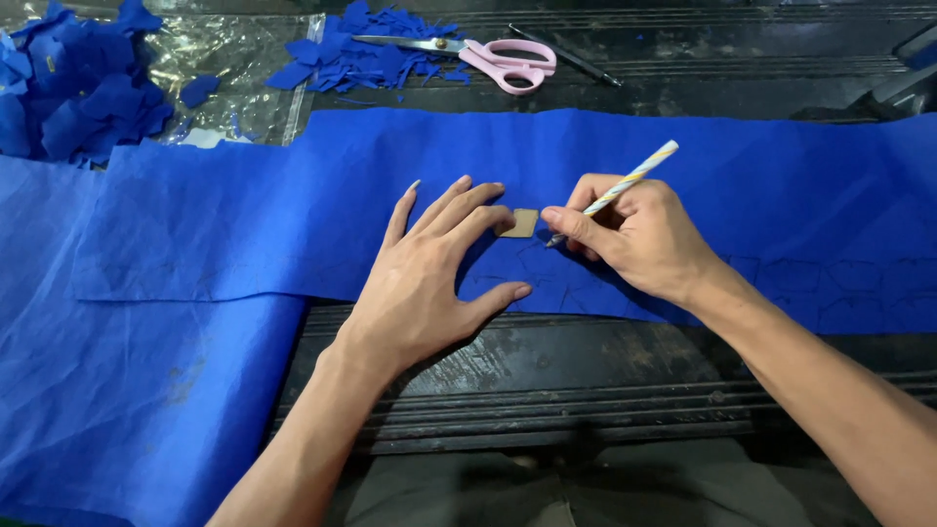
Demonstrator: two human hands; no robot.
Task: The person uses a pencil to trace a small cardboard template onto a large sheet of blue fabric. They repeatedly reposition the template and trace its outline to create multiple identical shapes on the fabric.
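Cardboard template (pixel 520 223) under left grip (pixel 429 278) fingertips.

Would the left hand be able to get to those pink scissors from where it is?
Probably yes. The left hand lies flat on the blue cloth, holding nothing, and only open cloth lies between it and the scissors beyond the far edge.

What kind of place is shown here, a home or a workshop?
Probably a small fabric-cutting workshop. A long blue cloth lies on a worn dark bench, with pink scissors and cut scraps behind. The right hand traces a template with a pen.
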